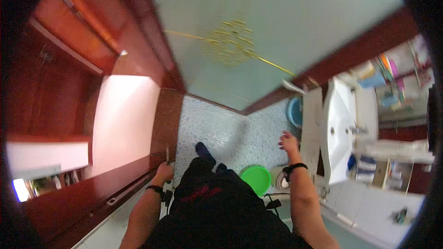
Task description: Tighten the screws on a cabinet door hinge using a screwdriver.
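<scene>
At the lower left, my left hand (164, 171) is closed round a door handle (168, 155), whose end sticks out past my fingers. The handle belongs to a reddish-brown wooden door (99, 175), which stands ajar with its edge and latch plate showing. My right hand (289, 142) hangs in the air beside the washbasin cabinet, its fingers loosely bent and apart, with nothing in them. Below it on the floor are a green basin (256, 180) and a blue bucket (295, 111). Dark bands circle both my wrists.
A frosted glass door (277, 32) with a gold pattern and brown frame stands ahead. To the right are a white washbasin (339, 124) with a tap (360, 130) and shelves of toiletries. Patterned floor tiles (207, 115) lie underfoot. A pale, brightly lit patch (124, 115) shows through the left doorway.
</scene>
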Tool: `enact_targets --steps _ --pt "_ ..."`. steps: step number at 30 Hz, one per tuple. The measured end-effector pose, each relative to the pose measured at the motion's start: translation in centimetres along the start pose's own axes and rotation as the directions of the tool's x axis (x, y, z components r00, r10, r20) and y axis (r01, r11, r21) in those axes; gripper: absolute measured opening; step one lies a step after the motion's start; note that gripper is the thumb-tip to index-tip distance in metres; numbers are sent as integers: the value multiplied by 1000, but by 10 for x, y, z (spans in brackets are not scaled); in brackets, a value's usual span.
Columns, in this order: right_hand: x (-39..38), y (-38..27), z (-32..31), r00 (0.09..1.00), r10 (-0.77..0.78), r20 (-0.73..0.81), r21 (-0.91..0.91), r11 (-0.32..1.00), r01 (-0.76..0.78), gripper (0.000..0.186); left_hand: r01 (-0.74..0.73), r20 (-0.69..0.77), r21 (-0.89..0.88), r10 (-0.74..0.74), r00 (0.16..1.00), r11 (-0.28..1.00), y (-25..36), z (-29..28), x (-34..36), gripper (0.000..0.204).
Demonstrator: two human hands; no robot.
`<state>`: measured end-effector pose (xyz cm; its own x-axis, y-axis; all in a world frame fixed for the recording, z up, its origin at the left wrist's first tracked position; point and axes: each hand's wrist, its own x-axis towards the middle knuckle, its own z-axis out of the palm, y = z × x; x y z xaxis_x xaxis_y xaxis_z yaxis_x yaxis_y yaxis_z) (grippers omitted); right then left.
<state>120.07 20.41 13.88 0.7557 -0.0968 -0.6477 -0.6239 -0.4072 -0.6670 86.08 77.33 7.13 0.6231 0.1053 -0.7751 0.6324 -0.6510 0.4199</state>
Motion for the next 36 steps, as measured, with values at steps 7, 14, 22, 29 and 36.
enact_targets --steps 7,14,22,29,36 --pt "44 -169 -16 947 -166 -276 191 956 224 46 -323 166 696 294 941 641 -31 -46 54 13" --pt "57 -152 -6 945 -151 -289 162 966 204 61 135 -87 -647 -249 965 751 -72 -61 86 26" --pt "69 -131 -17 977 -7 -214 481 869 112 50 73 -405 -414 -256 878 907 -96 -131 58 27" --pt "79 -128 77 958 257 -128 421 889 -182 52 414 -165 -483 -545 822 771 -147 -202 43 30" --pt "74 -112 190 889 458 -25 355 835 -420 54 222 107 -970 -646 756 98 -157 -339 59 15"
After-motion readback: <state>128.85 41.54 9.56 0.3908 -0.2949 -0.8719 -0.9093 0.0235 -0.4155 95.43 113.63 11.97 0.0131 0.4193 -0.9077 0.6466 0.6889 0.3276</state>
